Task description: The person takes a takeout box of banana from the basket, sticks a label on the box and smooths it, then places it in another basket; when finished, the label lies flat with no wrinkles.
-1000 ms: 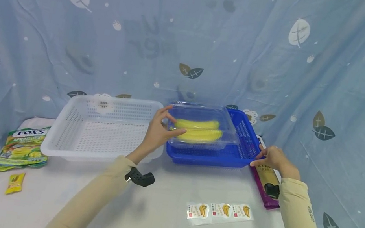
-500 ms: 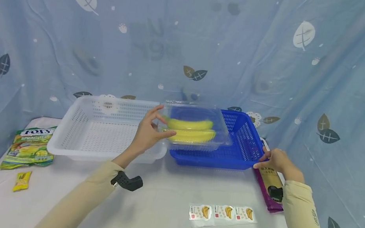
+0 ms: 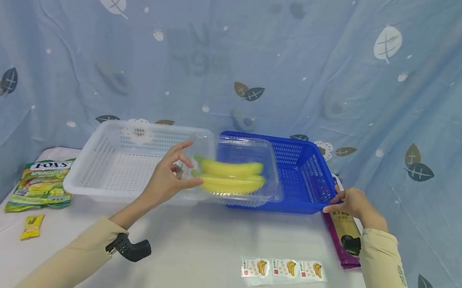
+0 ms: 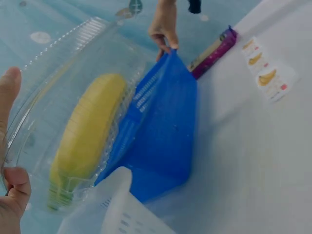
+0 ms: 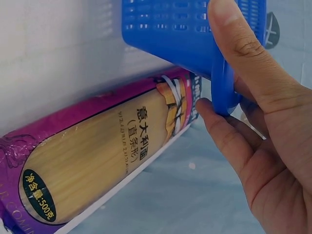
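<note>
My left hand pinches the left edge of a clear plastic clamshell box between thumb and fingers. Two yellow bananas with greenish ends lie inside the box. The box hangs over the neighbouring sides of the white basket and the blue basket. My right hand grips the blue basket's front right corner, the thumb on one side of the rim and fingers on the other. Below that hand lies a purple packet of spaghetti.
On the table's left lie a green Fox's candy bag and a small yellow sachet. A strip of banana stickers lies at the front right. Blue patterned cloth hangs behind the baskets and along both sides.
My left hand has carried the clamshell box of bananas leftward, from over the blue basket to partly over the white one. The right hand keeps its grip on the blue basket's corner.
</note>
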The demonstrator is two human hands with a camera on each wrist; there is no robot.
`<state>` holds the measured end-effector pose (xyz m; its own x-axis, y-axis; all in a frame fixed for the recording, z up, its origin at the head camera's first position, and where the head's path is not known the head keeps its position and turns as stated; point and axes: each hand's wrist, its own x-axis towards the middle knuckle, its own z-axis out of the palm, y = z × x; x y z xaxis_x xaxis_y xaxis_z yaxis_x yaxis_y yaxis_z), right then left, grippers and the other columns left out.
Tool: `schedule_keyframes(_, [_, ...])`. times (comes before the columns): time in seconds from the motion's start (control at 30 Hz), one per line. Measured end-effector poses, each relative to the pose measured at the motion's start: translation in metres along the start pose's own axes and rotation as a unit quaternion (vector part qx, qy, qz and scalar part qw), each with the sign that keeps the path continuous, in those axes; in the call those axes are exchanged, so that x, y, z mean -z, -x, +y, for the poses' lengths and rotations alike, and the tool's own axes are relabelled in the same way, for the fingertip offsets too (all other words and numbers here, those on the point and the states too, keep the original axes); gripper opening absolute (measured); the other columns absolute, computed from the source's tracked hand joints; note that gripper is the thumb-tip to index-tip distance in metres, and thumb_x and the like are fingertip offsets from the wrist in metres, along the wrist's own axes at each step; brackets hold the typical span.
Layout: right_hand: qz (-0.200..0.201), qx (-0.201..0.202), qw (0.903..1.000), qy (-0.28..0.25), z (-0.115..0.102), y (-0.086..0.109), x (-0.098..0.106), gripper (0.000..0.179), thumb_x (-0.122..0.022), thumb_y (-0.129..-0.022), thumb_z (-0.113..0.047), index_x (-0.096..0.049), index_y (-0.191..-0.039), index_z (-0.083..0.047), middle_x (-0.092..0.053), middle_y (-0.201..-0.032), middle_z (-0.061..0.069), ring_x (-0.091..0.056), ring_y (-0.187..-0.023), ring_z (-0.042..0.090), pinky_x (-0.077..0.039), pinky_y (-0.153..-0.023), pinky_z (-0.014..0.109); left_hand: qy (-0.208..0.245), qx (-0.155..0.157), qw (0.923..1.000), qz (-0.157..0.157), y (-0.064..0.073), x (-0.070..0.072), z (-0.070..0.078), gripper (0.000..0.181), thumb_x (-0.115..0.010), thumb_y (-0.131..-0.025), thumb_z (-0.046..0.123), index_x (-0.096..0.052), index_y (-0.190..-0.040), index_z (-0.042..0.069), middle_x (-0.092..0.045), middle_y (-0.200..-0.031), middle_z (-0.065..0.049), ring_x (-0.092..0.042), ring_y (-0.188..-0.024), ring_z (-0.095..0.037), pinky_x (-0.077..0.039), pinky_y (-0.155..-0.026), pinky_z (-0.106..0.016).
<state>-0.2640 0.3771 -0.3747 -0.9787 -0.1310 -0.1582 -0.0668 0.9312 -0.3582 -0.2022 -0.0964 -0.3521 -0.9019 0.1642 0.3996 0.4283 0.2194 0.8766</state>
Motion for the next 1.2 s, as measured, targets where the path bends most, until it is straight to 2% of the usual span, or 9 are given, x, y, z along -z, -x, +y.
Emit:
schedule_keyframes(0.1, [0.000,0.001,1.0000,0.001,0.000,0.000,-0.001,0.040,-0.084,-0.072,-0.034,-0.074,-0.086,0.003,-0.043,-0.128,0.039,-0.043,-0.117,0.056,-0.042,-0.090,0.057,0.008,0.008,0.9999,-0.003,0.010,0.004,-0.006,0.028,-0.080,-0.074,-0.002,-0.056,-0.087,-0.001,-0.033,-0.152,-0.011,-0.036,-0.055,-0.011,-0.035,-0.051,-0.019])
schedule_keyframes(0.3, [-0.004,-0.006,1.0000,-0.006,0.001,-0.002,-0.003,0.042,-0.083,-0.072,-0.036,-0.074,-0.086,0.002,-0.047,-0.125,0.040,-0.048,-0.113,0.054,-0.043,-0.088,0.055,0.007,0.016,0.9998,0.005,0.028,0.009,-0.024,0.033,-0.084,-0.071,0.002,-0.055,-0.086,0.006,-0.034,-0.151,-0.001,-0.037,-0.056,-0.010,-0.036,-0.049,-0.020])
schedule_keyframes(0.5, [-0.006,-0.012,0.9999,-0.007,0.001,-0.001,-0.003,0.043,-0.084,-0.071,-0.037,-0.073,-0.085,0.002,-0.045,-0.126,0.041,-0.048,-0.111,0.053,-0.042,-0.089,0.058,0.017,0.021,0.9995,0.014,0.050,0.009,-0.020,0.035,-0.086,-0.068,0.004,-0.055,-0.085,0.008,-0.035,-0.150,0.003,-0.039,-0.057,-0.009,-0.037,-0.047,-0.020])
schedule_keyframes(0.67, [-0.012,-0.015,0.9998,-0.006,0.003,0.000,-0.003,0.045,-0.083,-0.072,-0.037,-0.073,-0.088,0.003,-0.040,-0.129,0.041,-0.040,-0.117,0.058,-0.039,-0.092,0.062,0.027,0.029,0.9990,0.021,0.072,0.003,-0.014,0.038,-0.088,-0.065,0.005,-0.055,-0.085,0.008,-0.035,-0.150,0.003,-0.037,-0.056,-0.007,-0.037,-0.044,-0.019])
schedule_keyframes(0.73, [-0.013,-0.017,0.9998,-0.006,0.004,0.001,-0.003,0.045,-0.083,-0.072,-0.037,-0.073,-0.089,0.003,-0.039,-0.130,0.042,-0.039,-0.118,0.059,-0.039,-0.093,0.062,0.026,0.025,0.9991,0.021,0.081,0.001,-0.014,0.040,-0.089,-0.064,0.005,-0.054,-0.084,0.009,-0.035,-0.149,0.001,-0.035,-0.056,-0.006,-0.037,-0.042,-0.019])
schedule_keyframes(0.87, [-0.015,-0.018,0.9997,-0.009,0.003,0.001,-0.002,0.047,-0.083,-0.072,-0.039,-0.073,-0.089,0.003,-0.041,-0.129,0.042,-0.042,-0.116,0.058,-0.039,-0.092,0.062,0.018,0.006,0.9994,0.029,0.100,0.000,-0.016,0.047,-0.091,-0.056,0.003,-0.053,-0.082,0.011,-0.036,-0.148,-0.003,-0.048,-0.066,-0.007,-0.042,-0.042,-0.020])
schedule_keyframes(0.97, [-0.017,-0.016,0.9997,-0.007,0.003,-0.001,-0.001,0.049,-0.082,-0.072,-0.040,-0.073,-0.090,0.004,-0.041,-0.129,0.042,-0.042,-0.116,0.058,-0.040,-0.091,0.061,0.009,-0.016,0.9991,0.038,0.114,-0.001,-0.017,0.049,-0.092,-0.052,0.002,-0.054,-0.081,0.012,-0.037,-0.147,-0.006,-0.047,-0.069,-0.007,-0.040,-0.039,-0.020])
schedule_keyframes(1.1, [-0.021,-0.019,0.9996,-0.007,0.002,-0.003,0.002,0.051,-0.082,-0.073,-0.042,-0.072,-0.092,0.004,-0.042,-0.128,0.042,-0.045,-0.113,0.056,-0.041,-0.090,0.060,-0.003,-0.037,0.9981,0.048,0.132,-0.001,-0.018,0.050,-0.093,-0.050,0.001,-0.054,-0.081,0.012,-0.036,-0.147,-0.008,-0.040,-0.067,-0.006,-0.036,-0.036,-0.019])
schedule_keyframes(1.2, [-0.021,-0.020,0.9996,-0.004,0.002,-0.002,0.002,0.050,-0.082,-0.073,-0.042,-0.073,-0.091,0.004,-0.048,-0.124,0.041,-0.050,-0.108,0.053,-0.041,-0.089,0.060,0.006,-0.048,0.9978,0.046,0.145,-0.001,-0.021,0.053,-0.092,-0.048,-0.002,-0.053,-0.080,0.012,-0.035,-0.148,-0.011,-0.046,-0.074,-0.006,-0.045,-0.041,-0.019])
